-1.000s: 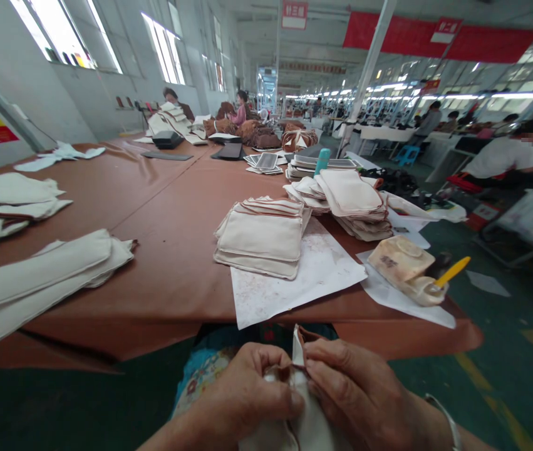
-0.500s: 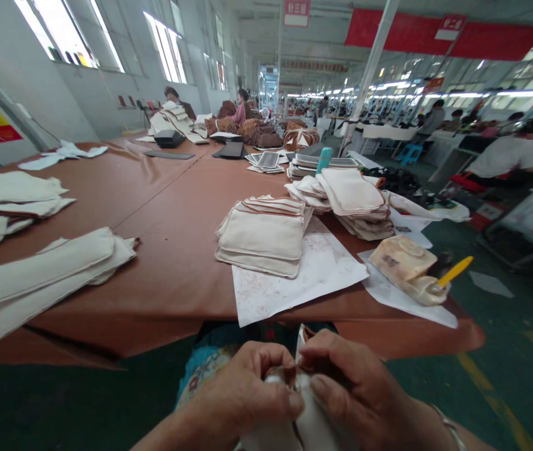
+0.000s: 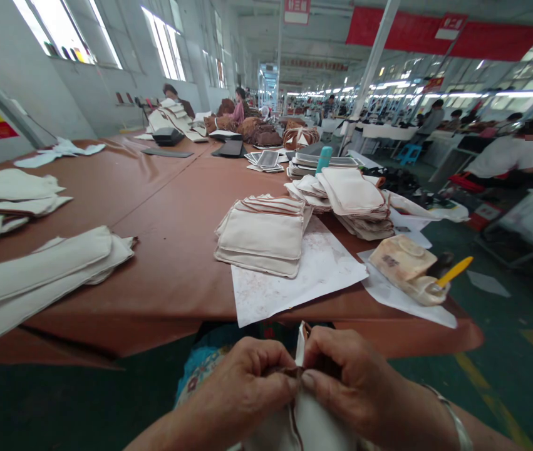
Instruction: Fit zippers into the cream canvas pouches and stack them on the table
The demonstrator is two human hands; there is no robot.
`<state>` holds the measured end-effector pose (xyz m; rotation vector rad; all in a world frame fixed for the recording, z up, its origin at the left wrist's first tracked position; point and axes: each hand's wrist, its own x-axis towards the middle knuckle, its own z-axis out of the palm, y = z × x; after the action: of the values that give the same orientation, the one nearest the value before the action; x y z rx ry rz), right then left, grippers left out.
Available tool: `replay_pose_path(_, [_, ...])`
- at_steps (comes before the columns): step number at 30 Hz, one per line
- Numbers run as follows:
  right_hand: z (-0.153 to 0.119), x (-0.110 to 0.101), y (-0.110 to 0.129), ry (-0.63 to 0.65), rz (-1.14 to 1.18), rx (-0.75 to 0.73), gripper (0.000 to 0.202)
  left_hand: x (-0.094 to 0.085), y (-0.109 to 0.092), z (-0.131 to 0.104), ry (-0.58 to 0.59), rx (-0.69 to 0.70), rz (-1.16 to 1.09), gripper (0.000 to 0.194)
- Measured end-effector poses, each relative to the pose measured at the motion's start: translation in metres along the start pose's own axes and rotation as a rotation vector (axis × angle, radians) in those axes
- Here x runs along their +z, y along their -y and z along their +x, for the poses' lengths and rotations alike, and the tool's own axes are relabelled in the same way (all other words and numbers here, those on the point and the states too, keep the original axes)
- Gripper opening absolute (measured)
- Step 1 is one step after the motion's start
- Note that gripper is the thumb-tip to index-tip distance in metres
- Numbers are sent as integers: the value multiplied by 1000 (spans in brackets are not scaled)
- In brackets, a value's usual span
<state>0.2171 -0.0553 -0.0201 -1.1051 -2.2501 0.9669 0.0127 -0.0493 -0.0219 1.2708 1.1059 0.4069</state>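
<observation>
Close to my body, below the table's front edge, both hands pinch a cream fabric piece with brown edging point(image 3: 322, 421). My left hand point(image 3: 252, 382) is closed on its brown edge, thumb and forefinger pressed together. My right hand point(image 3: 351, 376) pinches the same edge right beside it, thumb tip nearly touching the left one. A narrow pale strip of the piece stands up between the hands. The palms and lower fingers hide part of it. On the table ahead lies a stack of similar cream pieces point(image 3: 261, 235), partly on a stained white paper sheet point(image 3: 322, 279).
Long cream pieces point(image 3: 50, 269) lie at the left on the brown tabletop point(image 3: 167, 219). To the right are another cream stack point(image 3: 353, 194) and a cut-open plastic container point(image 3: 402, 260) with a yellow-handled tool point(image 3: 455, 272). A seated person point(image 3: 505, 150) works at far right.
My hands have drawn closer together at the brown edge, and the right thumb has moved left and up to meet the left thumb. The stacks on the table stay put.
</observation>
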Motion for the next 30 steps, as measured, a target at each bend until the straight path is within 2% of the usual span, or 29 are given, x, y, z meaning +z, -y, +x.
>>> replay_pose_path(2, [1,0,-1,-16,-111,-85,9,1,1,1,7,-12,5,12])
replay_pose_path(7, [5,6,-3,-63,-492,-442,23,4,2,5,14,-7,-17,9])
replay_pose_path(11, [5,9,-5,-33,-606,-520,26,5,4,6,33,30,-30,7])
replay_pose_path(13, [5,9,-6,-19,-464,-415,22,5,5,7,38,58,1,4])
replay_pose_path(17, [9,6,-9,48,161,109,17,3,6,7,48,84,87,6])
replay_pose_path(19, [9,8,-12,72,428,238,25,2,5,7,66,76,108,7])
replay_pose_path(22, [7,16,-18,68,669,292,35,0,3,8,92,63,104,7])
replay_pose_path(27, [2,30,-25,-6,899,300,36,-1,6,12,135,20,-51,9])
replay_pose_path(30, [1,27,-25,16,914,274,36,1,9,12,102,-44,-164,8])
